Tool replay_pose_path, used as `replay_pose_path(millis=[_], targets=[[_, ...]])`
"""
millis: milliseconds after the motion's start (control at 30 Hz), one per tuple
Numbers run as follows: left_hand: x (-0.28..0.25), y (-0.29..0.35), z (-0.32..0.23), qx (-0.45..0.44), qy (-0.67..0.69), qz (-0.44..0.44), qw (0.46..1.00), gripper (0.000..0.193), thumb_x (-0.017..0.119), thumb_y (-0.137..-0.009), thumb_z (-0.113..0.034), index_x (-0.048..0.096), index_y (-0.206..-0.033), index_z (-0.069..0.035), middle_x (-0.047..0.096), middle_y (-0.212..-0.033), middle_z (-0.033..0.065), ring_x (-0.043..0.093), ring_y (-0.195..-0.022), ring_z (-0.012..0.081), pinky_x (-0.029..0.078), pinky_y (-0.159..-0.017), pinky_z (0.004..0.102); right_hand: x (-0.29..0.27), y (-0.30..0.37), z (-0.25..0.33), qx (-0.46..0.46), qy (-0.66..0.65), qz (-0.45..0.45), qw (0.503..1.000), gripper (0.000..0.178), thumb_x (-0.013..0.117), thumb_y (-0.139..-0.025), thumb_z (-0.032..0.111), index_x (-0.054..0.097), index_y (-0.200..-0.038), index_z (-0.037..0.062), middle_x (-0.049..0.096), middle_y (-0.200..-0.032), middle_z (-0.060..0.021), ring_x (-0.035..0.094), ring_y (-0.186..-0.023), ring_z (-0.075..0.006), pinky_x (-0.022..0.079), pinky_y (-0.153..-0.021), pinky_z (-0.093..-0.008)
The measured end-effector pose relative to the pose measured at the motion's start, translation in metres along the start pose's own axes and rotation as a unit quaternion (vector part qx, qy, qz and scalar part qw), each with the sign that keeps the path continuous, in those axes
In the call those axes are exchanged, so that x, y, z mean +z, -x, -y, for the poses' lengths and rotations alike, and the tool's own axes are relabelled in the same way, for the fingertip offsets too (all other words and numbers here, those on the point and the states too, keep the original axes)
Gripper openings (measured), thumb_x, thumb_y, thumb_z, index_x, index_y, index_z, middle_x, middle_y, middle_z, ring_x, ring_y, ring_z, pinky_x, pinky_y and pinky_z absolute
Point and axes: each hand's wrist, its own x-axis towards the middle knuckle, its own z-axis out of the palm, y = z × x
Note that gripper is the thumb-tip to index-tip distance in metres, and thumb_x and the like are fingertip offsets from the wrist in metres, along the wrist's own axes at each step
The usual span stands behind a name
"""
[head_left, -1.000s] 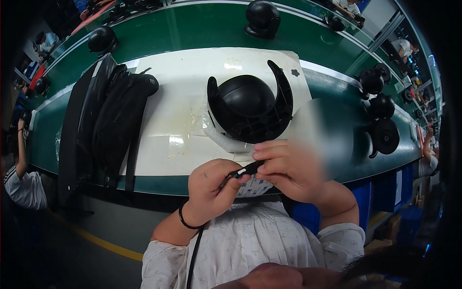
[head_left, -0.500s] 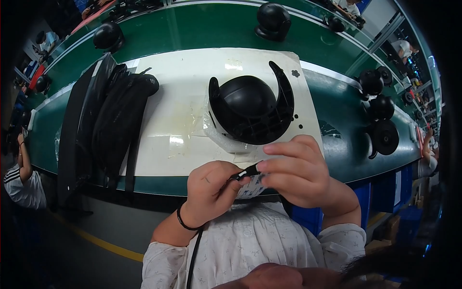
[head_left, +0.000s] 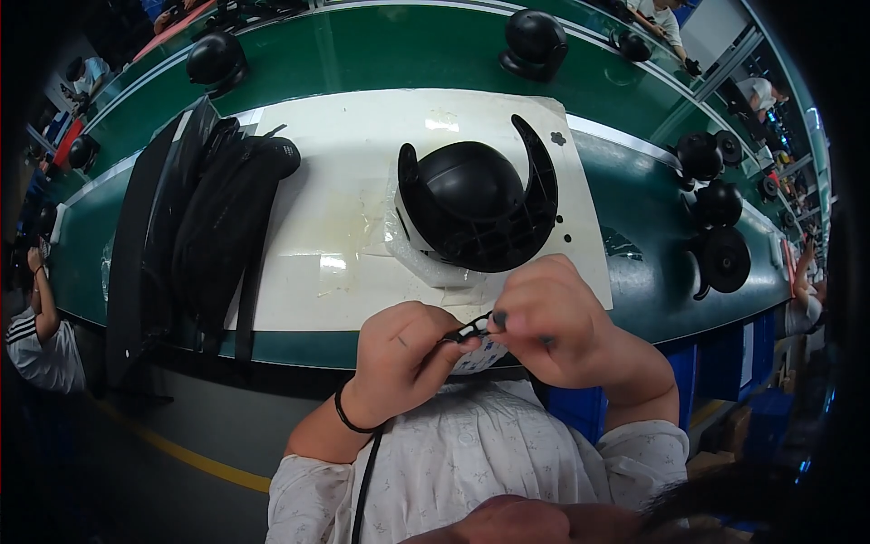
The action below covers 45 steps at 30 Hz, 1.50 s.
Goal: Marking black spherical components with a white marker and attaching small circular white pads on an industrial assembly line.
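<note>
My left hand [head_left: 403, 352] is closed, pinching a small black part with white patches [head_left: 469, 332] between thumb and curled forefinger. My right hand [head_left: 562, 317] is curled, its fingertips pressed together at the far end of that part. What else sits inside the right fingers is hidden. Just beyond both hands, a black rounded housing with two curved arms [head_left: 471, 195] rests on a white foam pad [head_left: 439, 272]. Neither hand touches the housing.
White board [head_left: 335, 208] covers the green bench before me. Black covers and bags [head_left: 227, 218] lie at its left. Round black units [head_left: 217, 62] and a black domed unit [head_left: 533, 43] stand on the green belt beyond. More black parts [head_left: 725, 258] are at right; other people work farther off.
My right hand has curled its spread fingers closed onto the end of the small black part. The left hand stays nearly still. The black units on the far belt have shifted right.
</note>
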Motion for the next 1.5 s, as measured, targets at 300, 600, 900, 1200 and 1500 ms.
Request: replay_pose_path(millis=[300, 600, 900, 1200, 1500], targets=[[0.002, -0.002, -0.013, -0.198, 0.217, -0.043, 0.955, 0.010, 0.066, -0.074, -0.007, 0.060, -0.080, -0.001, 0.058, -0.066, 0.0073, 0.053, -0.053, 0.0158, 0.041, -0.050, 0.0241, 0.028, 0.010, -0.011, -0.053, -0.097, -0.113, 0.988, 0.063, 0.070, -0.061, -0.010, 0.041, -0.111, 0.0142, 0.048, -0.105, -0.0116, 0.057, -0.086, -0.0240, 0.046, -0.068, -0.0312], [-0.004, -0.004, -0.012, -0.122, 0.090, -0.018, 0.988, 0.008, 0.065, -0.075, -0.008, 0.060, -0.075, -0.002, 0.057, -0.062, 0.0083, 0.054, -0.052, 0.0182, 0.042, -0.049, 0.0253, 0.021, 0.011, -0.008, -0.081, -0.043, -0.119, 0.989, 0.058, 0.070, -0.064, 0.001, 0.044, -0.113, 0.0163, 0.048, -0.107, -0.0100, 0.056, -0.081, -0.0220, 0.044, -0.067, -0.0332], [-0.011, -0.003, -0.012, -0.221, 0.163, 0.008, 0.961, 0.013, 0.062, -0.077, -0.011, 0.059, -0.069, -0.002, 0.054, -0.055, 0.0081, 0.050, -0.048, 0.0187, 0.038, -0.046, 0.0261, 0.022, -0.004, -0.005, -0.183, 0.084, -0.038, 0.979, 0.051, 0.065, -0.068, 0.008, 0.050, -0.112, 0.0277, 0.049, -0.102, -0.0052, 0.053, -0.071, -0.0140, 0.036, -0.054, -0.0254], [-0.011, -0.002, -0.003, -0.159, 0.164, -0.015, 0.973, 0.014, 0.061, -0.078, -0.011, 0.058, -0.068, -0.002, 0.052, -0.053, 0.0063, 0.047, -0.045, 0.0166, 0.036, -0.045, 0.0258, 0.027, -0.014, -0.009, -0.217, 0.053, -0.064, 0.973, 0.047, 0.066, -0.070, 0.011, 0.050, -0.113, 0.0193, 0.051, -0.091, -0.0062, 0.053, -0.062, -0.0155, 0.037, -0.052, -0.0252], [-0.007, -0.010, 0.005, -0.062, -0.014, -0.072, 0.995, 0.017, 0.070, -0.068, -0.016, 0.060, -0.071, -0.003, 0.053, -0.105, 0.0162, 0.051, -0.089, 0.0259, 0.040, -0.070, 0.0304, 0.007, -0.036, -0.019, 0.039, -0.121, -0.084, 0.988, 0.060, 0.054, -0.071, -0.013, 0.033, -0.123, 0.0096, 0.041, -0.111, -0.0112, 0.056, -0.077, -0.0140, 0.043, -0.064, -0.0222]])
